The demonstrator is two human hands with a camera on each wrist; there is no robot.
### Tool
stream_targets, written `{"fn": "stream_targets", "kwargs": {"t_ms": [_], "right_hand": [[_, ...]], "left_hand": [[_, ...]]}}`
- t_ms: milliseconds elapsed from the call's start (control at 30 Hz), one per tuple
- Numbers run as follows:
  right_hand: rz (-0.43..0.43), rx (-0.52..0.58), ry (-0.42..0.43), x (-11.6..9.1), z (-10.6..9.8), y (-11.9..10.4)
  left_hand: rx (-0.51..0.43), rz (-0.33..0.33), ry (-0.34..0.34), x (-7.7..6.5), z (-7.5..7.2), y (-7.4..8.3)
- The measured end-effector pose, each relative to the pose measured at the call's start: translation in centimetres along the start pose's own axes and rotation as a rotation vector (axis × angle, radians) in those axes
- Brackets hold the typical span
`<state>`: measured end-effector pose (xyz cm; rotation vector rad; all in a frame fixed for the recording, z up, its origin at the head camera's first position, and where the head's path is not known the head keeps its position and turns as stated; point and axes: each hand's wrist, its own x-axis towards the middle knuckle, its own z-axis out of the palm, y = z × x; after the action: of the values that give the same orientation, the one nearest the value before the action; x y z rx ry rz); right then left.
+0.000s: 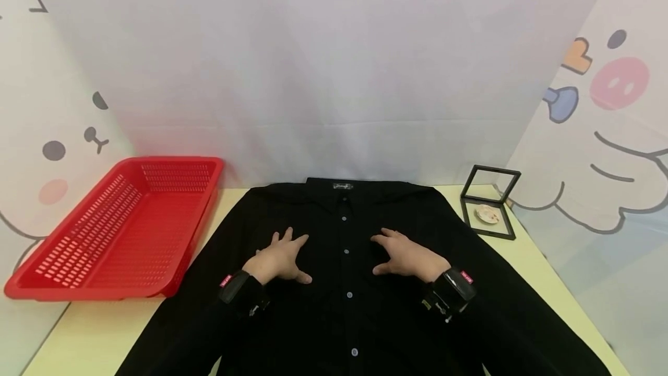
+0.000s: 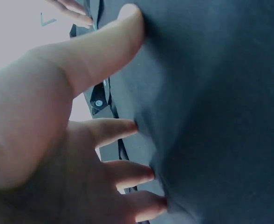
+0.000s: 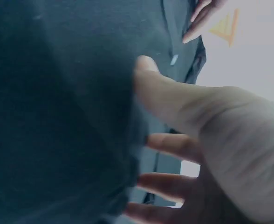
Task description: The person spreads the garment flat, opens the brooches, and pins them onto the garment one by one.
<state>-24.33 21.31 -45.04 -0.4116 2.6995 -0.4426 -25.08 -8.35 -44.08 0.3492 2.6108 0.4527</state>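
Observation:
A black button-up shirt is spread front side up, its collar at the far end with a small label inside. Pale buttons run down its middle. My left hand rests on the chest left of the button line, fingers spread. In the left wrist view its fingertips press on the cloth, with small creases beside them. On the other side of the buttons, my right hand touches the shirt with its thumb and fingers apart. The right wrist view shows the thumb against the fabric.
A red plastic basket with slotted walls stands at the left. On the pale yellow table, a black-framed hinged case lies unfolded at the back right, with a small round whitish piece inside. White curtains close off the back.

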Motion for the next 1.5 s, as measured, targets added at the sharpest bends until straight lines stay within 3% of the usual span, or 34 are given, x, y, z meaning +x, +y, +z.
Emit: {"fn": "stream_targets", "kwargs": {"t_ms": [133, 300, 500, 767, 1267, 1400, 1500], "right_hand": [[0.020, -0.021, -0.001, -0.6, 0.0, -1.1], [-0.048, -0.084, 0.048, -0.7, 0.4, -2.7], [-0.050, -0.087, 0.051, -0.7, 0.8, -3.4], [-0.042, -0.022, 0.072, -0.9, 1.0, -3.3], [-0.042, 0.002, 0.079, -1.5, 1.8, -2.6], [-0.047, 0.006, 0.056, -1.4, 1.4, -2.4], [-0.069, 0.019, 0.060, -1.7, 1.1, -1.7]], "left_hand": [[0.001, 0.017, -0.015, -0.4, -0.1, 0.4], [-0.014, 0.075, 0.009, -0.4, 0.4, 1.2], [-0.034, 0.054, 0.024, -0.1, 0.9, 1.6], [-0.025, 0.062, 0.000, 0.3, 0.6, 1.5], [-0.073, 0.044, 0.029, -0.1, 1.1, 1.9], [-0.064, 0.066, 0.035, -0.2, 1.1, 1.6], [-0.052, 0.105, 0.082, -0.7, 1.1, 0.7]]}}
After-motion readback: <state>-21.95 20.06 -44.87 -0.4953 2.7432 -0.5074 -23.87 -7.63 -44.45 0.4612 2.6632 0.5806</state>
